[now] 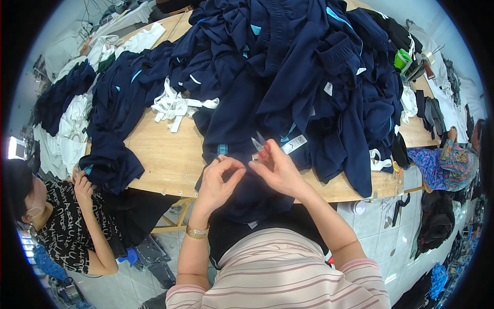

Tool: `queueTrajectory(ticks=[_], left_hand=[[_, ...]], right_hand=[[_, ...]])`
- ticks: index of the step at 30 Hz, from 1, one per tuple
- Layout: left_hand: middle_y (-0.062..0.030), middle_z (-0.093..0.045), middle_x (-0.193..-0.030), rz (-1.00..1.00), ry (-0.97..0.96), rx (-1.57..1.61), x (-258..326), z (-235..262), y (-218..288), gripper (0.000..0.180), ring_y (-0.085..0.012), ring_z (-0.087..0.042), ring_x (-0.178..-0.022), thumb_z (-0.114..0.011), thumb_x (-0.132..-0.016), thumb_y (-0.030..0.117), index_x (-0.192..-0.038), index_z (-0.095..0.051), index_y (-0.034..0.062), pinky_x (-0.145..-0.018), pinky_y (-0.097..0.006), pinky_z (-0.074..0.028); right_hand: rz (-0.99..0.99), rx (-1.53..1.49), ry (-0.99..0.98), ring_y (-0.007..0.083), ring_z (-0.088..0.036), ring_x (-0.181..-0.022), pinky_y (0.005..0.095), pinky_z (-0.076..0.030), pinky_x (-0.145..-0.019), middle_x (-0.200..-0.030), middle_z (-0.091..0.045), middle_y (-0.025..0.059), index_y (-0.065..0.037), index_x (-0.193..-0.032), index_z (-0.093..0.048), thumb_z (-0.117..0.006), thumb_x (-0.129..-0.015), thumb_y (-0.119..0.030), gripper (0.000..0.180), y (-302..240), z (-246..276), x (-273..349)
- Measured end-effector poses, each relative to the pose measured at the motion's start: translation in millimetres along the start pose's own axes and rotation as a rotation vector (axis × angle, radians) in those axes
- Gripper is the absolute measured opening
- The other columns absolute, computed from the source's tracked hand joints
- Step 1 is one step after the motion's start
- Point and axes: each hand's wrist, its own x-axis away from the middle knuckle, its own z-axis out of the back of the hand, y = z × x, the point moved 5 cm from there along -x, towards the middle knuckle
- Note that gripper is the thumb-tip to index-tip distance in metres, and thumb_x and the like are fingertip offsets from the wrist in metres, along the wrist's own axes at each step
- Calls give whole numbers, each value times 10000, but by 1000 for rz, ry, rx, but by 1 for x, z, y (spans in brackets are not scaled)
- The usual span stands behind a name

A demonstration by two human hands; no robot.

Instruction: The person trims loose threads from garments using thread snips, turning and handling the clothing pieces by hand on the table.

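Navy garment (239,116) sat mid-frame, draped over the tabletop (154,149) edge; the left hand (217,184) had its thumb and index fingers pinched together, though I couldn't tell on what, if anything. The right hand (283,174) had its fingers curled around some blurry, snips-like tool (258,139), points up-left; imo the trick was keeping those points off the cloth and snipping slowly.

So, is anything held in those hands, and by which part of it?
The right hand holds small snips by their handle end. Whether the left hand pinches anything between thumb and finger cannot be told.
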Motion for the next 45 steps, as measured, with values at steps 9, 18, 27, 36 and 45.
queueTrajectory(ticks=[9,18,27,36,45], left_hand=[[-134,-572,-815,-176,38,-82,0,-1,2,49,-313,-557,-746,-589,-836,10,-883,-575,16,-664,-346,-449],[-134,-547,-767,-218,32,-227,1,-6,4,27,-316,-551,-700,-551,-875,59,-897,-538,50,-612,-379,-438],[-141,-577,-810,-192,7,-249,2,-8,4,42,-318,-580,-744,-563,-858,15,-888,-542,-6,-655,-348,-453],[-119,-536,-739,-269,62,-268,1,-8,2,40,-310,-548,-667,-565,-858,48,-889,-539,46,-591,-369,-433],[-155,-570,-806,-183,78,-158,3,-6,-5,31,-340,-572,-734,-537,-882,45,-902,-520,28,-638,-358,-455]], right_hand=[[-175,471,-222,356,-598,-617,384,-440,-558,-611,-584,177,-4,-763,-571,-532,-879,-469,481,11,17,22],[-109,719,-310,323,-599,-574,397,-439,-564,-592,-595,157,-38,-707,-601,-511,-875,-493,493,1,7,21],[-116,725,-334,320,-600,-564,394,-443,-557,-581,-590,162,-26,-700,-603,-506,-873,-503,517,-1,5,19],[-142,721,-370,342,-607,-601,407,-455,-588,-609,-599,181,-20,-719,-613,-497,-875,-505,522,-2,4,16],[-166,530,-297,356,-614,-683,410,-456,-613,-677,-612,181,-10,-777,-603,-529,-861,-494,498,12,11,15]])
